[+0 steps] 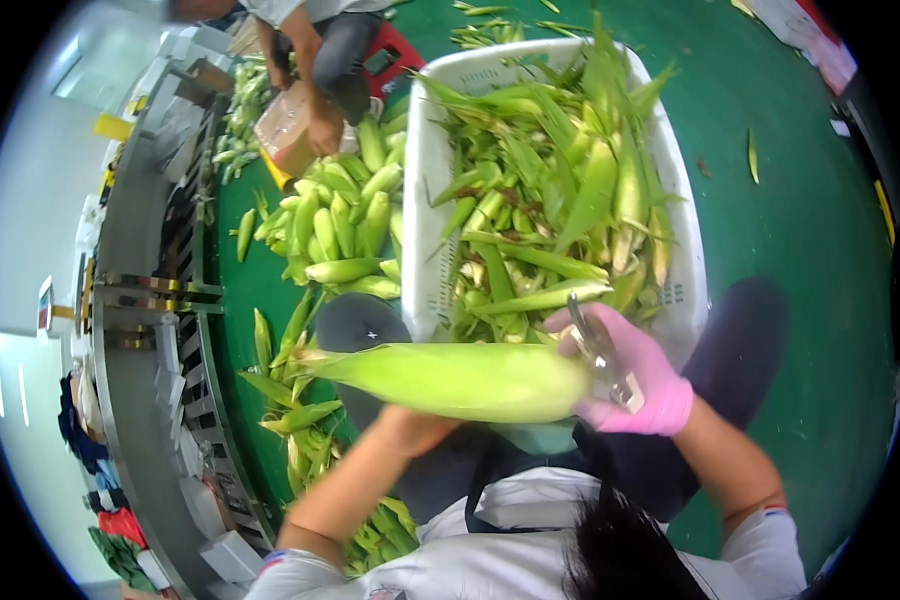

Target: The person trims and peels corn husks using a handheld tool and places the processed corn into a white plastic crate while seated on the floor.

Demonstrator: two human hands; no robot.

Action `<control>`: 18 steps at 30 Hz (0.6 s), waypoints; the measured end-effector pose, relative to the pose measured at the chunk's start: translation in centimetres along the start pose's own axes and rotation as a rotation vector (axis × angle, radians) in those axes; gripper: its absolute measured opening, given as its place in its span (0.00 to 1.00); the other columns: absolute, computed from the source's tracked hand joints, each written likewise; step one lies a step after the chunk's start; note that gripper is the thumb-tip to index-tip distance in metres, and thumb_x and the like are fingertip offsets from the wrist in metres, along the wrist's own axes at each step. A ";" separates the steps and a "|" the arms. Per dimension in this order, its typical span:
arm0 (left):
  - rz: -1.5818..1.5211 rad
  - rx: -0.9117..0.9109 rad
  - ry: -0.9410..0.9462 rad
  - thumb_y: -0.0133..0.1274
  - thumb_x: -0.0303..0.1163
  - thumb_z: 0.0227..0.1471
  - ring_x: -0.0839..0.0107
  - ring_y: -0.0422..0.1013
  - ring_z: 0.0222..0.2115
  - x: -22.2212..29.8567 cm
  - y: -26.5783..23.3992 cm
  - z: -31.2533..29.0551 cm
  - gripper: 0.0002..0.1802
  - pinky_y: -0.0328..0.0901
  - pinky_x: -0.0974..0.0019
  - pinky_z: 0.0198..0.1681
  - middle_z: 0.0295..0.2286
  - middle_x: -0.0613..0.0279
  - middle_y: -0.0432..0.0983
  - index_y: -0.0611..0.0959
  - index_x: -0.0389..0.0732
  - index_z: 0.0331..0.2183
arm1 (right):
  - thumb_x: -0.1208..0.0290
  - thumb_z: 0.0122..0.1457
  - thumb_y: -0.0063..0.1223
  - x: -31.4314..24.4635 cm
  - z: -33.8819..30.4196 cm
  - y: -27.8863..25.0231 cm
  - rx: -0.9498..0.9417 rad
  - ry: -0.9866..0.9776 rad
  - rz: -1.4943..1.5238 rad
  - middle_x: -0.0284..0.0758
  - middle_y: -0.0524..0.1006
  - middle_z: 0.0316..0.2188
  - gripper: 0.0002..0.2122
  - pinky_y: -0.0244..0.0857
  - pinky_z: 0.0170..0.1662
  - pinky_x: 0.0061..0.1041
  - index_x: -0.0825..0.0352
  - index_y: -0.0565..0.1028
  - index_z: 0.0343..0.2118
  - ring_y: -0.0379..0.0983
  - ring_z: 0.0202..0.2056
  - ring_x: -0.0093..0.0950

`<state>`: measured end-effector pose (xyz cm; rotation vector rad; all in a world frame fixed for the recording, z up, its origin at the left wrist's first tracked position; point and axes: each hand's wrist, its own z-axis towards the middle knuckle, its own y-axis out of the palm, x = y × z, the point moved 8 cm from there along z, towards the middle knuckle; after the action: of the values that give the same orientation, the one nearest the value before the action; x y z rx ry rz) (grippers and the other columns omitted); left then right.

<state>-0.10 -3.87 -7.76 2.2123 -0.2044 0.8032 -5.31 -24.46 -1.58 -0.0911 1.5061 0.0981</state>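
Note:
A green ear of corn in its husk (455, 380) lies level across my lap. My left hand (418, 430) is closed around its underside, with the fingers mostly hidden behind the husk. My right hand (650, 385), in a pink glove, is closed on a shiny metal hand tool (598, 352) with a dark end; its exact kind does not show clearly. The tool and glove are at the blunt right end of the corn, which is slightly blurred. Just beyond the corn stands a white plastic crate (428, 215) heaped with green husks (540, 200) and stalk pieces.
A pile of unpeeled corn (335, 220) lies left of the crate on the green floor (760, 230). Behind it another person (320, 60) bends over a cardboard box (288, 125) by a red stool (390, 62). Metal shelving (140, 330) runs along the left. Loose husks (295, 415) lie beside my left leg.

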 end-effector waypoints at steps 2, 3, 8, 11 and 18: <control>-0.103 -0.034 0.256 0.59 0.54 0.43 0.57 0.59 0.57 0.0 2.5 -0.4 0.46 0.48 0.49 0.62 0.56 0.55 0.63 0.64 0.42 0.58 | 0.69 0.40 0.60 -0.8 0.8 0.9 0.098 -0.126 -0.217 0.44 0.68 0.47 0.24 0.63 0.51 0.33 0.67 0.68 0.42 0.67 0.47 0.41; -0.266 0.006 0.318 0.58 0.57 0.44 0.58 0.60 0.56 -0.3 2.5 -0.3 0.45 0.50 0.50 0.61 0.54 0.56 0.65 0.65 0.42 0.58 | 0.70 0.39 0.60 -0.8 1.1 1.8 0.152 -0.166 -0.299 0.44 0.69 0.46 0.24 0.63 0.50 0.33 0.67 0.68 0.42 0.67 0.47 0.42; -0.473 0.317 0.299 0.50 0.58 0.52 0.61 0.63 0.54 -1.6 -0.9 -0.6 0.37 0.54 0.50 0.60 0.51 0.60 0.68 0.66 0.42 0.55 | 0.70 0.40 0.60 -1.1 0.8 5.4 0.185 -0.166 -0.474 0.42 0.74 0.38 0.21 0.68 0.41 0.31 0.69 0.70 0.40 0.72 0.37 0.41; -0.368 0.132 0.335 0.54 0.58 0.50 0.61 0.61 0.56 -0.1 1.8 0.9 0.43 0.51 0.53 0.62 0.54 0.61 0.65 0.62 0.45 0.59 | 0.69 0.46 0.57 2.6 -2.7 2.0 0.477 0.008 -0.154 0.36 0.74 0.34 0.15 0.64 0.38 0.25 0.70 0.72 0.37 0.71 0.34 0.29; -0.601 -0.147 0.411 0.38 0.60 0.56 0.55 0.63 0.55 3.2 1.7 0.0 0.39 0.59 0.50 0.57 0.52 0.50 0.68 0.66 0.37 0.56 | 0.76 0.52 0.51 2.1 -0.7 -1.3 0.616 0.065 -0.083 0.37 0.75 0.38 0.15 0.62 0.48 0.27 0.72 0.71 0.44 0.71 0.41 0.28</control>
<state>1.83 -4.77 -4.80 1.7719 0.5587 0.8366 -5.69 -25.79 -3.76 0.3406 1.5356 -0.4388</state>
